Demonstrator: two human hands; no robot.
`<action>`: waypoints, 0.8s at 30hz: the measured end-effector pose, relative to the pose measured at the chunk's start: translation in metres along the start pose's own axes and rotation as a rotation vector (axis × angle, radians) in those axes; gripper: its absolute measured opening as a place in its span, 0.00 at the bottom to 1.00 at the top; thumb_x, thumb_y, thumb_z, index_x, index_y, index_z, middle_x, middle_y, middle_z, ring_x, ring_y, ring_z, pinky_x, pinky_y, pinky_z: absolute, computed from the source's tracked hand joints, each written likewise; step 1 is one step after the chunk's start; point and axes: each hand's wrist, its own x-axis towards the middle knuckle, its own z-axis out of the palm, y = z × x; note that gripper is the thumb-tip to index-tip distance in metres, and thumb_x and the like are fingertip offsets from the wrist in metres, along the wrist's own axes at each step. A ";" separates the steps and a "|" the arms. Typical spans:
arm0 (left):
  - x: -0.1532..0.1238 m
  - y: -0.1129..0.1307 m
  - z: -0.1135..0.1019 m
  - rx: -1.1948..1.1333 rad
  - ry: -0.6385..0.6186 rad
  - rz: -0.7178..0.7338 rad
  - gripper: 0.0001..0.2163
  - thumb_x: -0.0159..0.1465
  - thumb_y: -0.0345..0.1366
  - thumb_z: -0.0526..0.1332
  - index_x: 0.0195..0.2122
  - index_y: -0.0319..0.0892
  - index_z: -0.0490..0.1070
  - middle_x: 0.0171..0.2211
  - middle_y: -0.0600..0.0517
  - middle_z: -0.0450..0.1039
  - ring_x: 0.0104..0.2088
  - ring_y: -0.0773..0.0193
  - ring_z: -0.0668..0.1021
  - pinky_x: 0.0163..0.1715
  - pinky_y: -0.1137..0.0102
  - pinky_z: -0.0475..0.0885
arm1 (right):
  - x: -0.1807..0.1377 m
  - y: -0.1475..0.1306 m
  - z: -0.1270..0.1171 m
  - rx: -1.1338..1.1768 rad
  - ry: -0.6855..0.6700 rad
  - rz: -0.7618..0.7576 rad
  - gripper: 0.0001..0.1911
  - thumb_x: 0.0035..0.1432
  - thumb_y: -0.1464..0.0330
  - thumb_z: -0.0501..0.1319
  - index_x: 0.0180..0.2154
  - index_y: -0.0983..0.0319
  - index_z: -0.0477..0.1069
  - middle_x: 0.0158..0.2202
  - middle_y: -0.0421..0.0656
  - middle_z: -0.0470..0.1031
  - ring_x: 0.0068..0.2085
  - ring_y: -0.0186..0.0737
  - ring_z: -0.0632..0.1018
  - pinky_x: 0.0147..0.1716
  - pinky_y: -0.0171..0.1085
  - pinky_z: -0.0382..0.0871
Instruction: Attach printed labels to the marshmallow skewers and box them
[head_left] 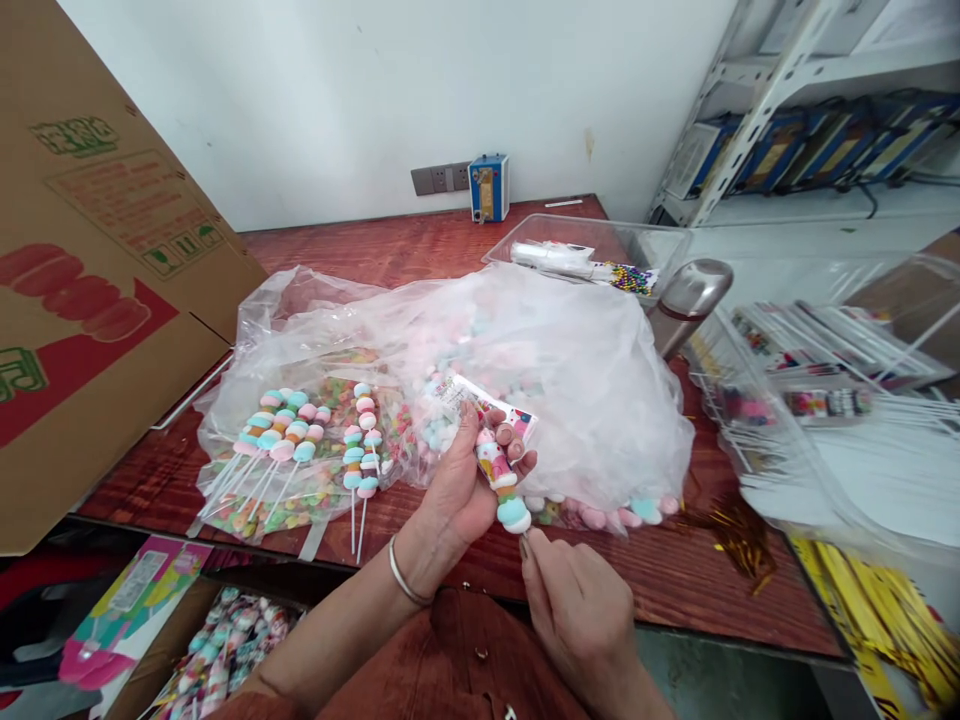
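Note:
A marshmallow skewer point(514, 512) in pink, orange, blue and white tilts over the table's front edge. Its upper part sits inside a small printed plastic bag point(520, 424). My left hand point(461, 485) is closed round the bag and the upper skewer, palm up. Just below the lowest marshmallow, my right hand point(581, 600) pinches the stick, which its fingers mostly hide. To the left, several finished marshmallow skewers point(281, 430) lie side by side on a clear bag of colourful ring-shaped candy point(300, 508). A few shorter skewers point(362, 460) rest to their right.
A large clear plastic bag point(585, 360) of marshmallows covers mid-table. A cardboard box point(97, 300) stands at left, a steel flask point(690, 295) and a clear bin of sticks point(847, 440) at right. Behind are a clear tray point(637, 238) and a blue device point(489, 188). An open box of wrapped candy point(232, 640) sits below.

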 end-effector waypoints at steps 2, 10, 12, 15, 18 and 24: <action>0.000 -0.002 -0.002 0.000 -0.054 -0.012 0.16 0.66 0.49 0.56 0.35 0.40 0.69 0.24 0.57 0.63 0.24 0.70 0.70 0.36 0.67 0.74 | 0.003 -0.007 0.000 0.388 -0.085 0.319 0.08 0.67 0.69 0.56 0.38 0.63 0.73 0.24 0.40 0.72 0.24 0.34 0.70 0.24 0.33 0.60; 0.000 -0.011 -0.004 -0.046 -0.130 -0.016 0.14 0.66 0.48 0.58 0.35 0.41 0.68 0.23 0.58 0.63 0.23 0.72 0.70 0.38 0.68 0.73 | 0.014 -0.019 -0.005 1.601 -0.243 1.279 0.17 0.63 0.54 0.59 0.35 0.61 0.70 0.16 0.26 0.48 0.14 0.23 0.44 0.12 0.28 0.49; 0.000 -0.010 -0.003 -0.039 -0.113 -0.016 0.14 0.66 0.47 0.58 0.34 0.41 0.68 0.23 0.58 0.63 0.23 0.72 0.70 0.39 0.67 0.74 | 0.011 -0.017 -0.005 1.490 -0.291 1.212 0.17 0.65 0.54 0.55 0.35 0.61 0.70 0.17 0.27 0.48 0.14 0.24 0.45 0.12 0.28 0.49; 0.000 -0.008 0.000 -0.010 -0.078 -0.015 0.14 0.66 0.47 0.59 0.34 0.41 0.68 0.24 0.58 0.64 0.24 0.71 0.70 0.40 0.66 0.74 | 0.004 -0.009 -0.002 0.879 -0.222 0.772 0.15 0.67 0.61 0.54 0.34 0.62 0.72 0.18 0.33 0.60 0.17 0.29 0.61 0.18 0.31 0.58; 0.002 -0.008 0.004 0.015 -0.002 0.028 0.14 0.65 0.46 0.60 0.31 0.40 0.67 0.24 0.57 0.63 0.23 0.71 0.69 0.37 0.68 0.73 | 0.000 -0.001 0.000 0.128 -0.049 0.194 0.09 0.65 0.70 0.57 0.39 0.65 0.76 0.22 0.40 0.71 0.23 0.35 0.69 0.25 0.35 0.57; -0.001 -0.025 0.002 0.097 0.017 0.052 0.15 0.63 0.48 0.62 0.32 0.40 0.66 0.23 0.57 0.64 0.22 0.72 0.69 0.33 0.72 0.71 | 0.018 0.001 -0.002 -0.120 -0.013 0.090 0.10 0.67 0.73 0.54 0.39 0.67 0.75 0.24 0.42 0.75 0.23 0.36 0.72 0.26 0.36 0.59</action>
